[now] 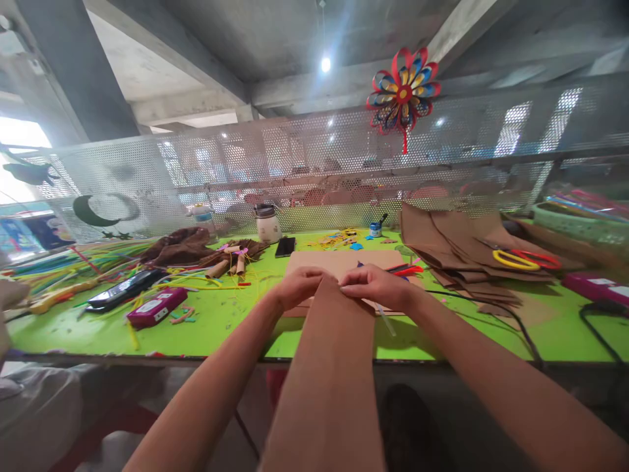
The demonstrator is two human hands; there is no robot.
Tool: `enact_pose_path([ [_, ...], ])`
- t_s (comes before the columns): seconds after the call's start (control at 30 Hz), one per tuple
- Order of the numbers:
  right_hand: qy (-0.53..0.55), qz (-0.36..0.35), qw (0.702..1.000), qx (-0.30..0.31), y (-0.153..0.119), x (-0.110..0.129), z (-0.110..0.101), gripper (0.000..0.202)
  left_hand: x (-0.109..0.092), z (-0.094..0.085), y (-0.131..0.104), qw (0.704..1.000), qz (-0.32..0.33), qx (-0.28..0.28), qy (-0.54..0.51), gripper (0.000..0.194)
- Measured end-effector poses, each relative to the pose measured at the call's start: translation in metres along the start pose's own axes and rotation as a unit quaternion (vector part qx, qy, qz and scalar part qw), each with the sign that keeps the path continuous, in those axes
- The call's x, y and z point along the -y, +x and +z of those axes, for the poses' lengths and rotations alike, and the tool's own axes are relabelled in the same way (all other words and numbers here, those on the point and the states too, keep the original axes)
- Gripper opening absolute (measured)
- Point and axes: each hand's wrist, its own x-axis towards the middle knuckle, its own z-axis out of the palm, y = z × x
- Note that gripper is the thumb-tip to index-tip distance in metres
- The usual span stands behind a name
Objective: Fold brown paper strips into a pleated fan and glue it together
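A long strip of brown paper (339,380) runs from the table's front part down over its edge toward me. At its far end, my left hand (302,286) pinches the left corner, fingers closed. My right hand (376,286) grips the same end from the right, thumb and fingers pressed together. Both hands rest over a light brown board (314,260), which they and the strip partly cover. Right behind my right hand lie red and dark pieces (405,269), too small to name surely. A thin clear stick (386,321) lies beside the strip.
Brown paper sheets (457,252) are stacked at right, with yellow-and-red-handled scissors (525,259) on top. Black cables cross the right side. At left lie a purple box (157,307), a black phone (125,290) and colored strips. A perforated screen (275,170) stands behind. Another person's hand (12,295) shows far left.
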Motion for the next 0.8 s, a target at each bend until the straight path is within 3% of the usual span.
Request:
enact_pose_path([
  [0.13, -0.198, 0.032, 0.98, -0.015, 0.007, -0.009, -0.004, 0.026, -0.005, -0.006, 0.002, 0.997, 0.028, -0.029, 0.07, 0.034],
  [0.23, -0.32, 0.019, 0.947, -0.035, 0.017, -0.02, -0.007, 0.024, -0.002, -0.003, 0.005, 0.977, 0.031, -0.013, 0.211, 0.03],
  [0.37, -0.373, 0.017, 0.927, -0.037, 0.027, -0.031, -0.007, 0.017, 0.009, -0.003, 0.008, 0.925, 0.041, -0.023, 0.376, 0.025],
  [0.57, -0.439, 0.015, 0.896, -0.055, 0.03, -0.041, -0.003, 0.016, 0.02, -0.016, 0.009, 0.91, 0.024, -0.034, 0.413, 0.021],
  [0.8, -0.487, -0.017, 0.871, -0.059, 0.032, -0.044, 0.0, 0.011, 0.016, -0.018, 0.008, 0.894, 0.023, -0.026, 0.447, 0.019],
])
